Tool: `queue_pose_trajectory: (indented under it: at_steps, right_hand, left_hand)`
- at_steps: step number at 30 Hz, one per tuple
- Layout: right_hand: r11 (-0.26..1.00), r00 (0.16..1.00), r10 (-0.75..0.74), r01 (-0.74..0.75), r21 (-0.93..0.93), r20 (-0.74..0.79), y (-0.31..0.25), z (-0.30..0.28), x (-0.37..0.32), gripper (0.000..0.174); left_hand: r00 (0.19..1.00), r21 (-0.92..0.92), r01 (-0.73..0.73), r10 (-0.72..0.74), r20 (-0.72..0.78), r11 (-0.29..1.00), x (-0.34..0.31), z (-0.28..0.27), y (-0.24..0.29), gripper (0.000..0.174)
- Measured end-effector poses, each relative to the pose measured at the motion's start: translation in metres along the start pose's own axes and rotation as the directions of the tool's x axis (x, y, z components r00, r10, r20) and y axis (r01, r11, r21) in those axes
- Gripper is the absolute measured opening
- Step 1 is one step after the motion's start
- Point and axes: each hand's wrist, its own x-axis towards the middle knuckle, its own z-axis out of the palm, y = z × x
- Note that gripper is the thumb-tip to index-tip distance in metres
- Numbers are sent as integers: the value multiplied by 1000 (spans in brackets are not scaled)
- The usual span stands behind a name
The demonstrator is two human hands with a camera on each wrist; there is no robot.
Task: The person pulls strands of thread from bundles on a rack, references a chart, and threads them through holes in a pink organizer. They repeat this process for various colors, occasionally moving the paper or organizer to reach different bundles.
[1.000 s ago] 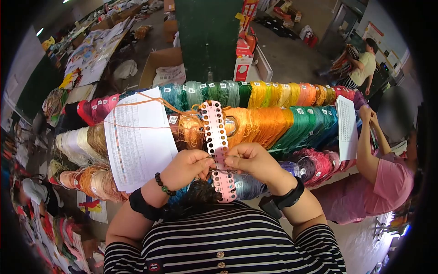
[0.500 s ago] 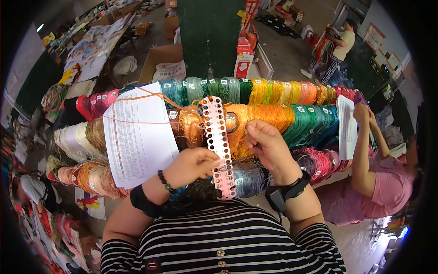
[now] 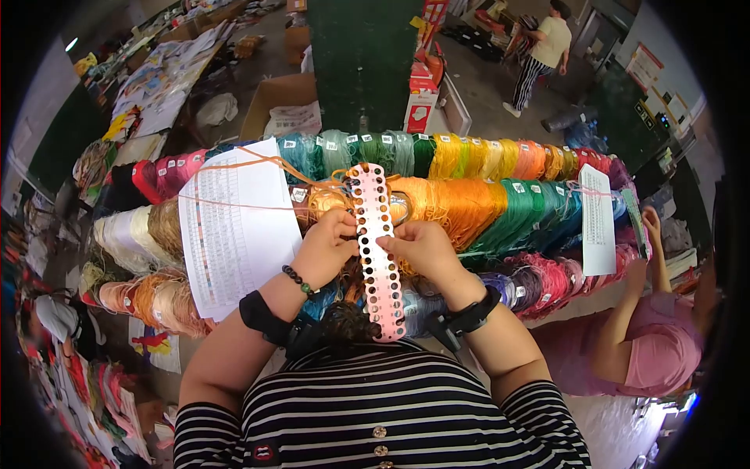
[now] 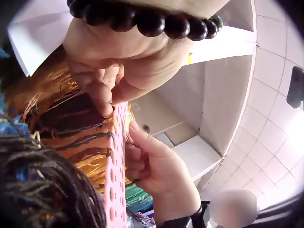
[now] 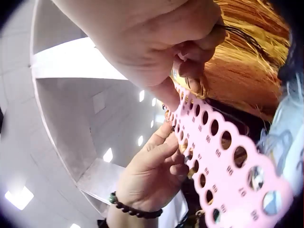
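A pink card with numbered holes along both edges (image 3: 380, 285) lies lengthwise before the person's chest, over the thread bundles. At its left edge, about mid-length, the left hand (image 3: 324, 248) pinches with thumb and fingers; the left wrist view shows these fingertips (image 4: 105, 107) at the card's edge. Opposite, the right hand (image 3: 428, 252) has its thumb on the card's face and its fingers curled at the right edge. Dark thread (image 5: 242, 35) runs from the right hand's fingers in the right wrist view. Orange strands (image 3: 312, 181) hang at the card's top end.
Rows of coloured thread bundles (image 3: 461, 211) span the rack. Printed sheets (image 3: 234, 234) lie left of the hands, another sheet (image 3: 598, 227) at the right. A person in pink (image 3: 652, 344) stands at the right; another walks (image 3: 547, 51) behind. A green pillar (image 3: 359, 70) rises beyond the rack.
Both hands have moved up along the card. The right hand, lifted off to the right half a second ago, is back at the card. The person behind has walked left; the one in pink has shifted.
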Motion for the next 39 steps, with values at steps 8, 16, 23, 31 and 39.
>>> queue_pose_trajectory:
  at_steps: [8, 16, 23, 31, 39]
  right_hand:
    - [993, 1000, 18, -17, 113, -10, 18, 8, 3, 24]
    - [953, 959, -263, 276, 126, -107, -7, 4, -6, 20]
    - [991, 993, -104, 108, -84, 57, -28, 22, 0, 22]
    - [995, 995, -88, 86, -47, -37, -20, 24, 10, 30]
    - [991, 993, -94, 101, -84, 77, -24, 18, 4, 26]
  left_hand:
    - [992, 393, -92, 120, -48, 915, -6, -18, 11, 24]
    - [963, 473, -135, 227, -143, 870, -17, -8, 23, 23]
    - [989, 51, -44, 51, -137, 998, -6, -1, 5, 25]
    - [991, -105, 69, -80, -104, 992, -1, 3, 11, 32]
    - [997, -97, 38, -44, -56, 995, 1, 0, 8, 40]
